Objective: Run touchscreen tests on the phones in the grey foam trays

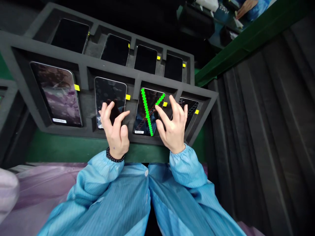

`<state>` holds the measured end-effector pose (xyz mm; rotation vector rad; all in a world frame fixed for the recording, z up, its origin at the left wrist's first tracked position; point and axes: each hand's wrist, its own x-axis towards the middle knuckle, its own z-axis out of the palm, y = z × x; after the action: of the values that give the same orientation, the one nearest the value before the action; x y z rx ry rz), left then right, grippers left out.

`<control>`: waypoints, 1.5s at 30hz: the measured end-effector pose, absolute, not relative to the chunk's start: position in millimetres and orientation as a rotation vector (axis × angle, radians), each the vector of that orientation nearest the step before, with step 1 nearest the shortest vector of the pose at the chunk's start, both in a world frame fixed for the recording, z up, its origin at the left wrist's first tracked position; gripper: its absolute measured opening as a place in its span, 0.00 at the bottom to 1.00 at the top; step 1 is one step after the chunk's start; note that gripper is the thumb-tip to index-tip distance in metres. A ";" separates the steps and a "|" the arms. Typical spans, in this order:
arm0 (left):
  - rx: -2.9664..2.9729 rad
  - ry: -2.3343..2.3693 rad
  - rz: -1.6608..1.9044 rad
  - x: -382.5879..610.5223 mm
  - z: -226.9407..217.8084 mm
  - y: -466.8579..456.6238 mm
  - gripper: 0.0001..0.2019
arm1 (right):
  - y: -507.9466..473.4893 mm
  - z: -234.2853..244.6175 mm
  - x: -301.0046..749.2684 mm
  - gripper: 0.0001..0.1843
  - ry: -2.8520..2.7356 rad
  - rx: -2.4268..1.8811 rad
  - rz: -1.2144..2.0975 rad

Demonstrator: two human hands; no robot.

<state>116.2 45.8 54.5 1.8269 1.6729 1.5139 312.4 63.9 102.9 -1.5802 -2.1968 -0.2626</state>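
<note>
A dark foam tray [86, 73] holds two rows of phones lying in slots, each with a small yellow tab beside it. My left hand [115, 129] hovers over the second phone [108, 91] of the near row, fingers spread and holding nothing. My right hand [173, 126] is open too, its forefinger touching the third phone [147, 111], whose screen shows a grid with bright green diagonal lines. The fingers of this hand partly cover the fourth phone [190, 106]. The first phone [57, 93] at the left shows a purplish picture.
The far row has dark-screened phones such as one [71, 34] at the left. The tray rests on a green surface [73, 149]. Dark ribbed panels [265, 131] fill the right side. Another person's blue sleeve [251, 8] shows at the top right.
</note>
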 end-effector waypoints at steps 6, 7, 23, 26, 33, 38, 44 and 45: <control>1.831 1.688 1.499 115.5 53.7 45.3 0.24 | 52.7 98.1 308.3 0.21 -2.256 -1.525 -0.196; 1.832 1.687 1.500 115.6 53.7 45.3 0.24 | 50.8 97.4 307.4 0.20 -2.271 -1.512 -0.186; 1.832 1.702 1.500 115.3 54.2 46.1 0.24 | 18.8 76.6 286.5 0.19 -2.538 -1.254 -0.019; 1.826 1.695 1.507 114.9 53.7 46.4 0.24 | 15.6 73.1 284.0 0.18 -2.540 -1.206 0.011; 1.848 1.692 1.504 115.3 53.9 46.8 0.23 | 15.5 73.0 280.3 0.18 -2.529 -1.198 -0.013; 1.839 1.700 1.496 115.9 54.0 45.9 0.24 | 15.2 89.4 318.4 0.23 -2.285 -1.206 -0.124; 1.848 1.698 1.475 117.5 53.4 46.3 0.25 | 19.8 66.3 409.1 0.33 -1.482 -1.606 -0.122; 1.850 1.702 1.473 117.7 53.1 46.4 0.25 | 20.3 57.2 416.5 0.35 -1.390 -1.620 0.030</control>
<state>117.7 46.4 53.1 1.8503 1.7015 1.4731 416.5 20.3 57.2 -1.6200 -1.3903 0.0298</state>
